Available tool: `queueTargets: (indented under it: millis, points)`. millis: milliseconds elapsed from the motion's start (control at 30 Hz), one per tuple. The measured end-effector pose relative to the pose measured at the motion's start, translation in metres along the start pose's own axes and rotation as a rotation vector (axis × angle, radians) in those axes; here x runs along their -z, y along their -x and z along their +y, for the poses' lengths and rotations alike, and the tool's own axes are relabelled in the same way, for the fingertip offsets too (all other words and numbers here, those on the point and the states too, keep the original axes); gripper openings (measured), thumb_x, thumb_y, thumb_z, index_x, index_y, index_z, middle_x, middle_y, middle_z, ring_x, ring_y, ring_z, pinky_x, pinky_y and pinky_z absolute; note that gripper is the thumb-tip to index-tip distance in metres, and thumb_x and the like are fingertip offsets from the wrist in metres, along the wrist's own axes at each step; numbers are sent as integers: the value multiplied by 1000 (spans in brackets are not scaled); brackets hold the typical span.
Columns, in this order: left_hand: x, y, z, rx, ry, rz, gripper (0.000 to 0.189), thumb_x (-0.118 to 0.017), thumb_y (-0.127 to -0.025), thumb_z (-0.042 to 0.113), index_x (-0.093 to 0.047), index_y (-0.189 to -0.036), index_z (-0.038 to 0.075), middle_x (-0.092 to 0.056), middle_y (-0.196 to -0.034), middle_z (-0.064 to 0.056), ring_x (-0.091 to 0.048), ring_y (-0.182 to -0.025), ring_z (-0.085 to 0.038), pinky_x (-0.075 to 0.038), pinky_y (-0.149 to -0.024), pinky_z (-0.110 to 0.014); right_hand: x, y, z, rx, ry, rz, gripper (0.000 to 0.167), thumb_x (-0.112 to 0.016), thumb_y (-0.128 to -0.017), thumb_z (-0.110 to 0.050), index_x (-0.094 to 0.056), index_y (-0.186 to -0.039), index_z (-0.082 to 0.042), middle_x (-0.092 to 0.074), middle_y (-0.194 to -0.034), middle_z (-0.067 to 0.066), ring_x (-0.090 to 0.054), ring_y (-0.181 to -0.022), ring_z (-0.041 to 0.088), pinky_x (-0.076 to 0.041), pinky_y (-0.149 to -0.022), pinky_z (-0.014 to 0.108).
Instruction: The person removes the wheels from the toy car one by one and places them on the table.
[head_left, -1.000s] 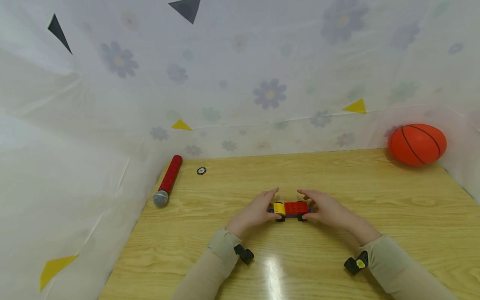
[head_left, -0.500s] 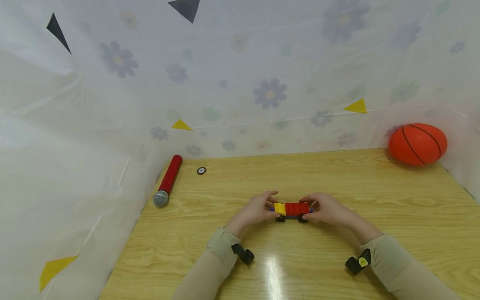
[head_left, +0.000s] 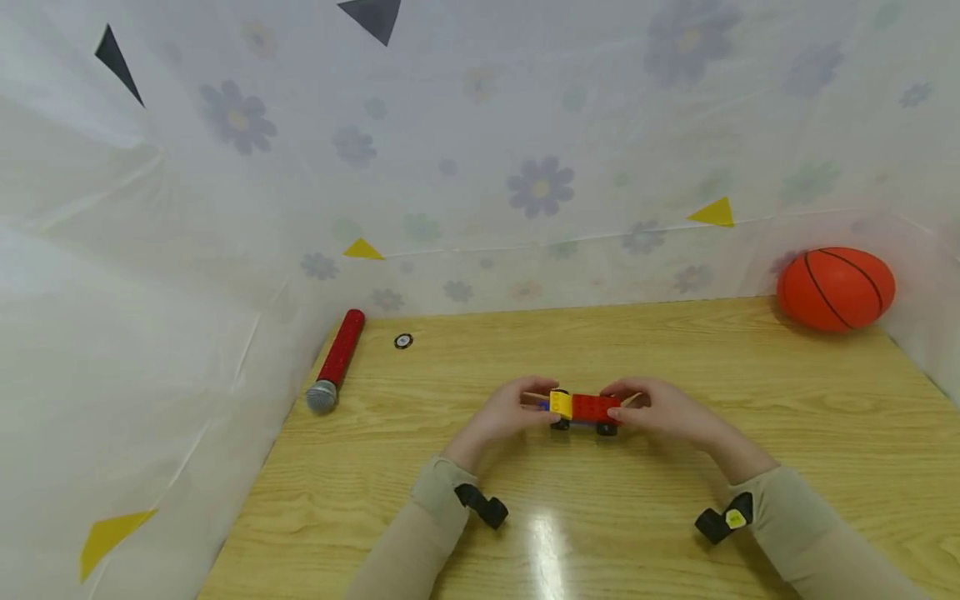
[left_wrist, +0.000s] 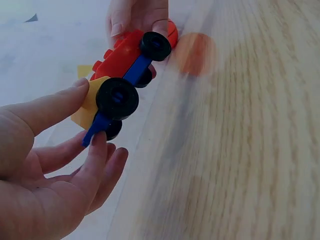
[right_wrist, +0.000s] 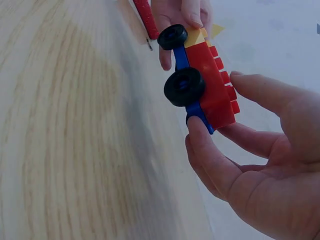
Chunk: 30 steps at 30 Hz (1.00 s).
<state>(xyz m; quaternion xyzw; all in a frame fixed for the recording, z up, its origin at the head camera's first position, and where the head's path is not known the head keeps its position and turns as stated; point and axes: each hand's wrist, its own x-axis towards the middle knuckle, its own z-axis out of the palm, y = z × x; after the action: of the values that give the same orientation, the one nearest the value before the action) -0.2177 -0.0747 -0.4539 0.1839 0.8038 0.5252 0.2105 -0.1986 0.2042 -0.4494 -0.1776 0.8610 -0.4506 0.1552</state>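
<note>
A toy brick car [head_left: 592, 408] with a red brick body, a yellow brick at its left end, a blue base and black wheels is held up above the table. My left hand [head_left: 510, 408] grips the yellow end; in the left wrist view its thumb lies by the yellow brick [left_wrist: 90, 102] and a finger is under the blue base [left_wrist: 100, 122]. At the other end my right hand [head_left: 663, 408] holds the car, thumb at the studs of the red brick [right_wrist: 210, 85], a finger against the underside of the base.
On the wooden table [head_left: 420, 375], a red microphone [head_left: 341, 358] lies at the left edge, with a small round black-and-white disc [head_left: 403, 342] beside it. An orange basketball [head_left: 836, 289] sits in the back right corner. Flowered sheeting [head_left: 450, 200] walls the back and sides.
Both hands have closed on the toy car's ends and raised it from the table. The microphone, disc and ball have stayed put.
</note>
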Motion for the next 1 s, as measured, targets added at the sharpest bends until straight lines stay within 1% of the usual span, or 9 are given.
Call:
queueTargets:
  millis: [200, 267, 400, 500, 600, 667, 800, 900, 1000]
  points:
    - [2, -1, 4, 19, 111, 25, 48, -74, -90, 18, -60, -137, 14, -62, -132, -8, -61, -116, -24, -54, -96, -36, 4, 1, -6, 8, -106, -15, 45, -68, -95, -25, -57, -130, 2, -65, -118, 23, -65, -93, 20, -58, -75, 35]
    - [2, -1, 4, 18, 175, 27, 50, -73, -91, 17, -58, -138, 14, -60, -134, -8, -62, -115, -24, -55, -96, -38, 5, 1, -8, 19, -124, -17, 46, -68, -95, -24, -55, -132, 1, -64, -119, 23, -65, -94, 21, -58, -76, 38]
    - [1, -3, 4, 8, 395, 3, 56, -68, -93, 9, -49, -146, 10, -51, -141, -11, -63, -113, -26, -55, -95, -48, 5, 2, -11, 21, -154, -16, 52, -69, -94, -24, -52, -136, 0, -61, -123, 24, -65, -97, 23, -57, -80, 41]
    - [-1, -3, 6, -2, 590, -42, 57, -61, -97, 3, -41, -150, 9, -42, -148, -13, -60, -118, -28, -49, -99, -57, 4, 2, -14, 22, -187, -32, 55, -69, -94, -24, -50, -140, -1, -57, -127, 25, -65, -100, 25, -56, -82, 41]
    - [-2, -2, 10, -12, 737, -99, 56, -53, -100, 2, -36, -153, 12, -39, -152, -15, -56, -124, -31, -42, -104, -62, 3, 3, -15, 26, -223, -52, 57, -68, -95, -24, -47, -143, -2, -54, -131, 25, -65, -103, 26, -55, -85, 41]
    - [-4, -1, 13, -18, 789, -125, 55, -50, -102, 4, -33, -154, 13, -40, -152, -16, -56, -125, -33, -40, -104, -64, 2, 3, -17, 29, -250, -61, 57, -67, -95, -24, -46, -144, -2, -53, -131, 25, -65, -105, 26, -55, -87, 42]
    - [-7, 2, 18, -23, 850, -144, 52, -47, -105, 12, -32, -154, 13, -43, -148, -15, -54, -129, -37, -37, -105, -65, 0, 4, -21, 43, -296, -72, 56, -65, -97, -22, -45, -144, -1, -52, -130, 26, -65, -108, 28, -54, -89, 44]
    - [-10, 3, 21, -24, 893, -150, 50, -44, -106, 17, -32, -154, 16, -43, -147, -13, -47, -135, -41, -33, -106, -67, -2, 4, -23, 49, -314, -73, 55, -65, -97, -22, -44, -144, -1, -52, -129, 26, -65, -109, 29, -53, -90, 45]
    - [-12, 3, 22, -32, 915, -159, 49, -41, -107, 22, -32, -155, 23, -39, -150, -14, -39, -140, -45, -30, -106, -70, -4, 5, -26, 45, -336, -72, 56, -65, -97, -21, -43, -144, -1, -51, -129, 26, -65, -109, 30, -53, -89, 45]
